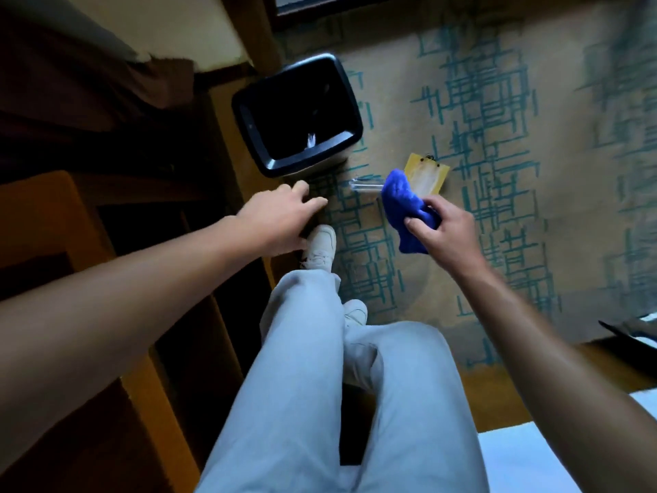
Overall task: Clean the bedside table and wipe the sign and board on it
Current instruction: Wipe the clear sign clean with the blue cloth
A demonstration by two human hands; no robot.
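patterned carpet (497, 144) — tan, crossed with teal line work — is seen from above, filling the floor of a dim room edged by dark wooden furniture (64, 222) on the left. nearest the camera, two legs in light grey trousers (320, 403) are seen, with white shoes (320, 245) planted on the carpet beyond them. a strip of white bedding (583, 453) is visible at the lower right. further out, the left hand (281, 217) is held palm down over the carpet beside the furniture's edge, its fingers loosely spread and slightly bent, with nothing gripped. the right hand (444, 233) is raised at about the same reach, and a bunched blue cloth (405, 208) is pinched between its thumb and curled fingers. just beyond the cloth, a clear acrylic sign (364, 186) is seen lying on the carpet, partly hidden by the fabric, and beside it a yellow board (426, 176) with a black clip at its top also lies flat on the floor — whether the two touch cannot be told. farther still, a black waste bin (297, 115) stands open near the wall, something small and white visible inside it.
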